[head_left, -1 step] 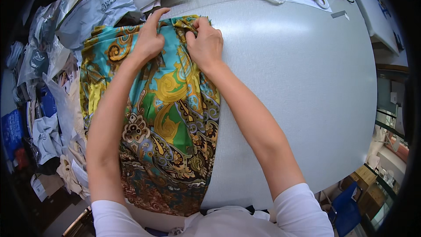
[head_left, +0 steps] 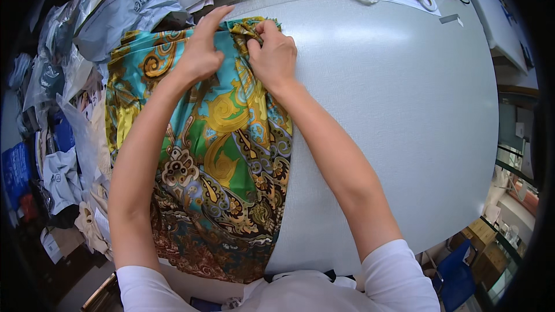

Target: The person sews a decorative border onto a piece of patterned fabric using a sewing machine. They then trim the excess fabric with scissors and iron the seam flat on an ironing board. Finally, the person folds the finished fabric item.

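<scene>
patterned scarf flat on pale bench, left half of it. looks thin, silky, light, limp; likely slippery, creases easily. best hold: far hem. left hand and right hand at scarf's far edge, fingers closed, pinching bunched fabric. plastic mailer bags beyond scarf's far-left corner.

Lighting: bright, even, from overhead. Glare: a pale sheen is seen across the far part of the grey table. Shadows: soft, cast under both forearms. Distortion: straight edges are bent toward the rim; corners are blacked out. Focus: centre sharp, periphery softened.
</scene>
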Available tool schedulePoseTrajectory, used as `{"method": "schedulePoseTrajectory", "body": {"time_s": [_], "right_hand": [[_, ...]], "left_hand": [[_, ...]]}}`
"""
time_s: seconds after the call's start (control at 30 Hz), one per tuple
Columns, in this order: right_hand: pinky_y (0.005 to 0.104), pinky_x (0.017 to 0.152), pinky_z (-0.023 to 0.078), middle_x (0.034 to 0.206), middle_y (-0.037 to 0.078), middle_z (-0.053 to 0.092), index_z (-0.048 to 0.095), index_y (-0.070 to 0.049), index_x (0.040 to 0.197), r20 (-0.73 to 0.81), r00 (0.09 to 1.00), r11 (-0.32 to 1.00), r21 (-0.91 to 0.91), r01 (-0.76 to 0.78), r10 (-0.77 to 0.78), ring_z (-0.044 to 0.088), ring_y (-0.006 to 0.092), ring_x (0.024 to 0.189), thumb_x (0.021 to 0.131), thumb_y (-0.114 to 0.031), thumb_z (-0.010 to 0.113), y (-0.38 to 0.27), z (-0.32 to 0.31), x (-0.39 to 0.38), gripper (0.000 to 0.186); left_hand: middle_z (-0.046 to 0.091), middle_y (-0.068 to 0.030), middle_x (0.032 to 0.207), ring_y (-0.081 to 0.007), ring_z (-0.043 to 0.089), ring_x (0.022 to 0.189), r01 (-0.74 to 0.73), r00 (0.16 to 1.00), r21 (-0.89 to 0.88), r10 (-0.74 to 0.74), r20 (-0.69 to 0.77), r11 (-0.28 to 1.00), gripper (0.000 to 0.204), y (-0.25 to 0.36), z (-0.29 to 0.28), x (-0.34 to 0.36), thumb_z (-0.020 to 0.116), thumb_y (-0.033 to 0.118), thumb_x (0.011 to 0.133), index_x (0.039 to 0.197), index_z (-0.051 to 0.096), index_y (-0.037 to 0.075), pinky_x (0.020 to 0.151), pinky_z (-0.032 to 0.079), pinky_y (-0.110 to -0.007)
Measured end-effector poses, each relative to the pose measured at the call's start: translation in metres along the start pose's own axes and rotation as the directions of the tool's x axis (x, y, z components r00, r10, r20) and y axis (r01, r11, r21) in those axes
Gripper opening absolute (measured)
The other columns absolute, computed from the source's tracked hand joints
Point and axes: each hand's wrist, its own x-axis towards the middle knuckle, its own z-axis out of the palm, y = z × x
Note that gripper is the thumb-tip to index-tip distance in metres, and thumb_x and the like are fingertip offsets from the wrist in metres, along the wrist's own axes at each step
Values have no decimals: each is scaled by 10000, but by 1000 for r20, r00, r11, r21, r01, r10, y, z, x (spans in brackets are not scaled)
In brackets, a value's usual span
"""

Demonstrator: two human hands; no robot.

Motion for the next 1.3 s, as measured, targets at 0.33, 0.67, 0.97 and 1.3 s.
{"method": "schedulePoseTrajectory", "body": {"time_s": [0.33, 0.67, 0.97, 1.3], "right_hand": [[469, 707, 522, 833, 205, 688, 602, 41, 1109, 99, 971, 965, 174, 197, -216, 671, 405, 778, 836, -297, 765, -65, -37, -45, 464], [393, 572, 468, 653, 144, 627, 649, 5, 957, 380, 913, 672, 640, -374, 146, 600, 181, 589, 917, -231, 710, -112, -59, -89, 248], [444, 734, 550, 838, 156, 732, 698, -9, 1046, 300, 822, 873, -94, -479, 484, 715, 274, 765, 941, -264, 662, -19, -56, -78, 278], [493, 783, 515, 1017, 189, 649, 619, -16, 1085, 55, 981, 957, -237, -170, 188, 633, 378, 916, 822, -118, 738, -20, -53, -65, 307]], "left_hand": [[607, -207, 749, -343, 632, 736, -23, 934, 123, -23, 356, 992, 350, 51, -67, 12, 632, 15, 643, 990, 633, -33, 1044, 431, -402], [697, -151, 1035, -312, 600, 1222, -3, 737, 314, -210, 643, 949, 487, 45, -138, -13, 569, -93, 554, 1026, 666, -25, 1279, 157, -492], [667, -214, 991, -420, 629, 964, -73, 834, 422, -176, 523, 904, 226, 6, -61, -23, 551, 2, 800, 1002, 651, 0, 862, 510, -501], [643, -172, 1071, -360, 544, 1155, -185, 860, 395, -45, 508, 900, 255, -18, -42, -23, 643, -31, 779, 1033, 636, -7, 1020, 392, -441]]}}
